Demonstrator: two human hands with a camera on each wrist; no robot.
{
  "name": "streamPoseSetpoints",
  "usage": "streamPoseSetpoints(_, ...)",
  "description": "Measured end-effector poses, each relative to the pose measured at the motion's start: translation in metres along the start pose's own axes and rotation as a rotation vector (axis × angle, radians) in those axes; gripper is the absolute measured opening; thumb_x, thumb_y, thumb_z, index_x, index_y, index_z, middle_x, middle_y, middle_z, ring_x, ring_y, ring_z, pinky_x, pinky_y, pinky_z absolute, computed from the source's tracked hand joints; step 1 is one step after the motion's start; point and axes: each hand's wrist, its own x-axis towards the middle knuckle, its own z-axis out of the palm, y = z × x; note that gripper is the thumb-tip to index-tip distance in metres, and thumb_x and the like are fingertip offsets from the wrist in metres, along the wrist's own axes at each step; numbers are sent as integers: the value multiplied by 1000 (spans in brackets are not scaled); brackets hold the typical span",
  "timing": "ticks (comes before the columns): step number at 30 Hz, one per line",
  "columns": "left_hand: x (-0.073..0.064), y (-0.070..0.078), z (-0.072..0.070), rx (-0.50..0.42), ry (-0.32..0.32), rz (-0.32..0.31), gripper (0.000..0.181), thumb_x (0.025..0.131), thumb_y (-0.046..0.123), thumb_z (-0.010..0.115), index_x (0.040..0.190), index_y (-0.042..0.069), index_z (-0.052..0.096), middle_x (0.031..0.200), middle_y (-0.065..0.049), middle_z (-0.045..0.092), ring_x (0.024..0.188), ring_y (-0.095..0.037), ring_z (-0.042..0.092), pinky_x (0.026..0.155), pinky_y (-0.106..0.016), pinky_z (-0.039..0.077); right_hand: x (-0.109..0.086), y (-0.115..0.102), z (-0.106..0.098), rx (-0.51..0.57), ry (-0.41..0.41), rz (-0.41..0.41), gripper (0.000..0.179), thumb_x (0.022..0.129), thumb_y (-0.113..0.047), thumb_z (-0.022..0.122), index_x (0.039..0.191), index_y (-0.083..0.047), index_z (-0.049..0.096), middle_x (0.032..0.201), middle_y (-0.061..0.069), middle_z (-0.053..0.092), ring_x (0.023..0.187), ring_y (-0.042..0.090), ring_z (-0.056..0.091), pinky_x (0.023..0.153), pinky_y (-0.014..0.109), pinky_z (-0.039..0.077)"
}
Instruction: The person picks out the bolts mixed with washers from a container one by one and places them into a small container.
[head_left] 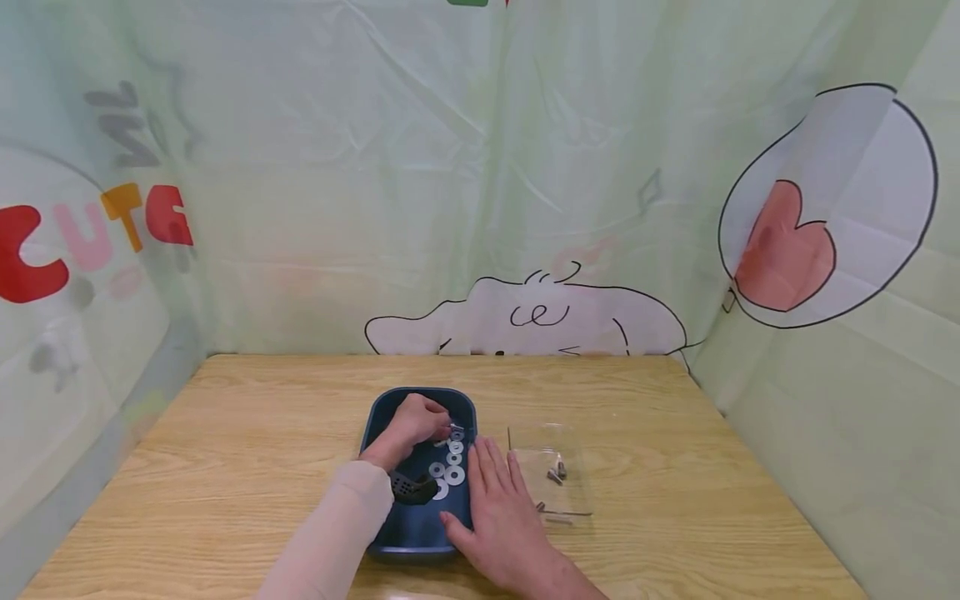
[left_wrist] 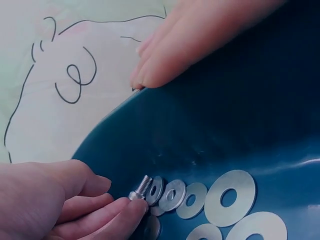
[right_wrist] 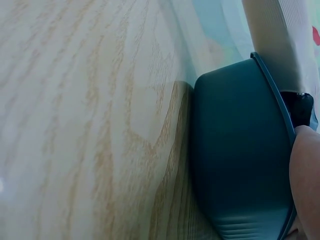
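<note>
- Left hand (head_left: pixel 416 418) touches one bolt (left_wrist: pixel 144 187); whether gripped, cannot tell.
- Right hand (head_left: pixel 501 508), fingers outstretched, rests on one blue tray (head_left: pixel 411 530).
- Inside: at least six washers (left_wrist: pixel 214 201).

My head view: above the left-hand grip (head_left: pixel 417 421), facing down; left-wrist view: close, sharing tray interior (head_left: pixel 416 527); right-wrist view: close, outer wall (right_wrist: pixel 240 145).

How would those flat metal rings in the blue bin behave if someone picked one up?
The washers look like smooth metal: probably stiff and slippery. Being so thin, they'd likely be awkward to pinch; where some overlap, neighbours might slide too.
</note>
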Motion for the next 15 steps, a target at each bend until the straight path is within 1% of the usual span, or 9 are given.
streamPoseSetpoints(6, 0, -1, 3, 14, -10, 21, 29, 96, 11, 62, 121, -4, 66, 104, -14, 74, 90, -22, 74, 92, -40, 59, -1, 0, 0, 0, -6, -6, 93, 92, -67, 47, 157, -4, 23, 167, 12, 11, 156, 31, 6, 125, 59, 8)
streamPoseSetpoints(10, 0, -1, 6, -10, -36, 29, 29, 96, 10, 62, 121, -4, 66, 104, -15, 74, 93, -24, 74, 93, -41, 58, -1, 1, -1, 3, 0, -12, 93, 92, -66, 47, 156, -4, 23, 167, 12, 10, 156, 30, 6, 125, 60, 9)
streamPoseSetpoints(15, -1, -2, 8, -29, -49, 14, 28, 95, 11, 64, 120, -4, 67, 102, -14, 74, 95, -24, 74, 96, -43, 57, 0, 1, 0, 15, 6, -12, 93, 92, -66, 48, 156, -4, 24, 167, 12, 11, 156, 31, 7, 124, 60, 9)
